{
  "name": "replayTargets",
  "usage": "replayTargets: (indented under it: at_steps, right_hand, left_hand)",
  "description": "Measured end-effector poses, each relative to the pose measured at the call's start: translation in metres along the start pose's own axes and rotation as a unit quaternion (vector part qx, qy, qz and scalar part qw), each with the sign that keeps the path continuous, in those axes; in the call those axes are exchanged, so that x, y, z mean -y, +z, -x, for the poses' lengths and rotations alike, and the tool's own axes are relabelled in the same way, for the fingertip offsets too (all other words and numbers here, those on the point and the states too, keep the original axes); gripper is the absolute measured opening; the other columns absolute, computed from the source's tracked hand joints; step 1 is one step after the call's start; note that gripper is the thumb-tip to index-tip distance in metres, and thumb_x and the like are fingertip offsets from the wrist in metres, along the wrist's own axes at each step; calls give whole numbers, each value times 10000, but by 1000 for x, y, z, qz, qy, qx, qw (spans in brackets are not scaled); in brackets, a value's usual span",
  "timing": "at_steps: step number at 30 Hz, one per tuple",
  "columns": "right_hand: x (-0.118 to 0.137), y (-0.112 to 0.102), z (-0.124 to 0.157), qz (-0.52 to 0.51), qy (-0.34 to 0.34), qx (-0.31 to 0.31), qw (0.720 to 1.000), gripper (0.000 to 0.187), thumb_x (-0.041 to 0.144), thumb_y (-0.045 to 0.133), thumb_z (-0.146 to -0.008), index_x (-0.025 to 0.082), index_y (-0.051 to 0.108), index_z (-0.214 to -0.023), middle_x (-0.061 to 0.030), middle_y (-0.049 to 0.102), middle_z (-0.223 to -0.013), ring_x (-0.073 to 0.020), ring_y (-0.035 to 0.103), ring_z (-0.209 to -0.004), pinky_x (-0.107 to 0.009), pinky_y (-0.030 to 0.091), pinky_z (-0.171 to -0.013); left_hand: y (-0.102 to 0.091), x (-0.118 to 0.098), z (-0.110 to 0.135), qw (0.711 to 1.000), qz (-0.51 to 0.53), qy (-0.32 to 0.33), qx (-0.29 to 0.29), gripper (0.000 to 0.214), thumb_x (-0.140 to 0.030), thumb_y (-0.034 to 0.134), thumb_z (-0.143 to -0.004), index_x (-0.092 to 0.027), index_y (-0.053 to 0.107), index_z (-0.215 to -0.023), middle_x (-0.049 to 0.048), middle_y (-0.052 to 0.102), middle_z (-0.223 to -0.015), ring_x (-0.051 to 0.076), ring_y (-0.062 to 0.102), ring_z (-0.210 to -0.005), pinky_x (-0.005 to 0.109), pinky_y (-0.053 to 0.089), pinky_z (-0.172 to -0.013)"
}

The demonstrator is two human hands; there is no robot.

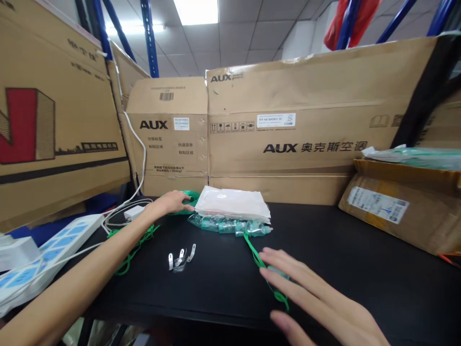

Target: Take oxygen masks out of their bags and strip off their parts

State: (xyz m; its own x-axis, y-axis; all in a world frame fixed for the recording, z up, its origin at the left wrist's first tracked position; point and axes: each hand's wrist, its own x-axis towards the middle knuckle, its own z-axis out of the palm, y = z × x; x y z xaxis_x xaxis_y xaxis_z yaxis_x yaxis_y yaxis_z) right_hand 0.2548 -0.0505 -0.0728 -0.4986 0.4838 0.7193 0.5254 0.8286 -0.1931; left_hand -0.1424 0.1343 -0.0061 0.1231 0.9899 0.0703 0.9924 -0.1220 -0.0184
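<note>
My left hand (175, 202) reaches to the back of the table, its fingers stretched out over a coil of green translucent material (192, 198). Whether the fingertips touch the coil I cannot tell. Just right of it lies a stack of white sheets or flat bags (230, 202). Along the front of this stack sits a row of translucent green plastic pieces (228, 226). A green strap (254, 250) runs from them toward me. Over its near end hovers my right hand (317, 293), fingers spread and holding nothing visible. Several small metal strips (181, 258) lie left of the strap.
Green cord (135, 250) lies loose under my left forearm. A white power strip (54, 254) with cables is at the left edge. Cardboard panels (298, 129) wall the back of the black table (216, 288). An opened carton (392, 206) stands at right.
</note>
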Motion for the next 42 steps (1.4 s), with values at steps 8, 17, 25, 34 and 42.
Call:
replayTargets:
  at_steps: [8,17,25,34,42]
  right_hand:
    - [-43,28,14,91,158,8,983,487,509,537,-1021,321,581,-1469,-56,594,-1509,-335,558,-1387,-534,531,-1082]
    - [-41,32,18,52,195,8,979,503,563,511,-1016,340,586,-1462,-41,572,-1531,-336,507,-1432,-575,458,-1154]
    - [-43,34,23,73,182,18,980,557,589,561,-981,362,549,-1489,-32,566,-1538,-360,462,-1457,-600,488,-1117]
    - [-50,38,28,99,183,29,978,555,563,551,-994,360,526,-1510,-29,604,-1503,-363,479,-1440,-570,519,-1098]
    - [-49,37,24,108,168,17,980,527,542,582,-982,356,572,-1475,-20,646,-1454,-365,517,-1404,-553,556,-1053]
  left_hand:
    - [-7,16,1,1000,14,-5,27,263,-351,678,-995,-185,677,-1199,87,682,-1242,253,682,-1090,444,576,-930]
    - [-20,25,1,996,79,-18,-29,287,-405,659,-1001,-155,691,-1138,69,706,-1145,240,700,-987,417,592,-862]
    - [-48,37,5,978,114,-74,-161,283,-430,637,-1010,-158,712,-1006,44,739,-999,201,712,-872,386,583,-832]
    - [-101,24,34,923,155,-78,-344,375,-546,602,-851,-217,775,-800,55,819,-797,285,764,-860,309,548,-762]
    - [-139,-7,57,891,181,-45,-413,326,-516,618,-837,-222,757,-807,45,820,-822,258,770,-793,315,576,-765]
